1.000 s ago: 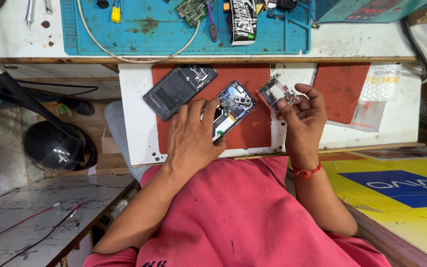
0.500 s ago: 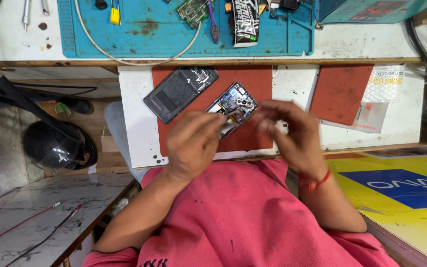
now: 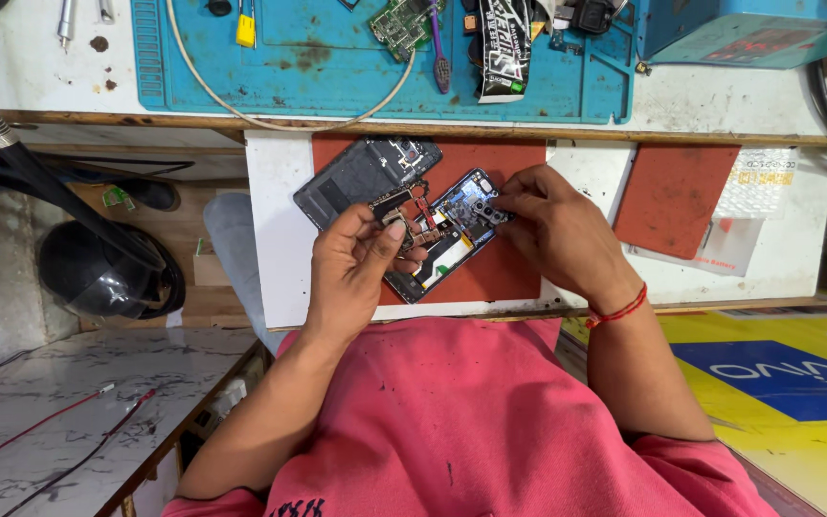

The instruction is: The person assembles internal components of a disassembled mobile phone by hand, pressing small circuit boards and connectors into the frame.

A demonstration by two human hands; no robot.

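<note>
White worktop (image 3: 275, 258) fills the middle of the frame, a pull-out slab below a blue silicone repair mat (image 3: 337, 67) that runs along the top edge with tools and a green circuit board on it. On the slab lies a rust-red rectangular pad (image 3: 500, 273), and a second, smaller red pad (image 3: 672, 196) sits to its right.

Across the larger pad lies an opened dark smartphone with its insides bared (image 3: 447, 239), just above the person's pink shirt. Its long axis runs on a diagonal, from lower left to upper right of the frame, with the camera end pointing to the upper right. Beside it to the upper left, a separate dark grey back cover (image 3: 356, 177) lies on much the same slant.

Both hands bracket the phone. The left hand (image 3: 351, 263) is closed on a small metal bracket piece (image 3: 392, 203) pinched at its fingertips, over the phone's left side. The right hand (image 3: 552, 230) is nearer the upper end, fingertips pinched together on a small dark camera module (image 3: 490, 213) at that corner.
</note>
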